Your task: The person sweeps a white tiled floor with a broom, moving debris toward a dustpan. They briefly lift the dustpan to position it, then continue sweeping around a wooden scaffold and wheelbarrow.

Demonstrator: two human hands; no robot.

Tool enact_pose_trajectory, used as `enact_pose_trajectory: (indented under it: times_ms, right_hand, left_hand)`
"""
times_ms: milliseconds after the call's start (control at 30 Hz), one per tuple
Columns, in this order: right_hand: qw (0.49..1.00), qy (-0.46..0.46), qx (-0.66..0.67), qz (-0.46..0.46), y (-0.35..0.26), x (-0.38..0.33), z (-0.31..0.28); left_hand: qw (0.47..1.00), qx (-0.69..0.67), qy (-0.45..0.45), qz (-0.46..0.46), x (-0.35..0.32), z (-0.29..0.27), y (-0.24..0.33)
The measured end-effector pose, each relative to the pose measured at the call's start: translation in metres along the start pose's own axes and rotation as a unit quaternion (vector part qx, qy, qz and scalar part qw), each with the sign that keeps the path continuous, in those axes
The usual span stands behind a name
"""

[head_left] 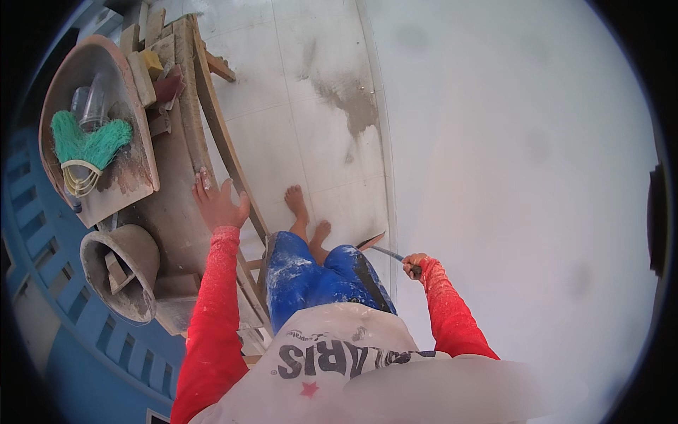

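My left hand [217,203] rests flat, fingers spread, on a dusty wooden plank [176,212] of a scaffold platform at my left. My right hand [415,264] is closed around the handle of a plastering trowel [376,244], whose blade points toward the base of the white wall [522,184]. Both sleeves are red and speckled with plaster. My bare feet [305,212] stand on the tiled floor below, and my trousers are blue with white stains.
On the platform sit a shallow mortar pan [131,177] holding a green brush [90,143] and a clear cup [92,106], a grey bucket [123,272], and wood blocks [152,67]. A grey plaster smear [353,106] marks the floor tiles. A blue railing [85,332] runs lower left.
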State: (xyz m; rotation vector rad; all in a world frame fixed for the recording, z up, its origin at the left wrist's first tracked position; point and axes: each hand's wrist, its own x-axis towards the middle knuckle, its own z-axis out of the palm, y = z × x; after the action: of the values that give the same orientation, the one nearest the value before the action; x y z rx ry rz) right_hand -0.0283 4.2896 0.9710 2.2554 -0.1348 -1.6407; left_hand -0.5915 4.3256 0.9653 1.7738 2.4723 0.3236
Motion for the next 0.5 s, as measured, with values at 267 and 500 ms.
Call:
enact_pose_trajectory:
  times_ms: [267, 500]
  right_hand:
    - [0.983, -0.046, -0.016, -0.179, -0.245, -0.17, 0.072]
    - [0.961, -0.066, 0.014, -0.267, -0.235, -0.207, 0.014]
  left_hand:
    - [0.998, -0.005, 0.066, 0.024, -0.001, 0.007, -0.011]
    - [0.996, -0.024, 0.075, 0.047, 0.003, 0.011, 0.0]
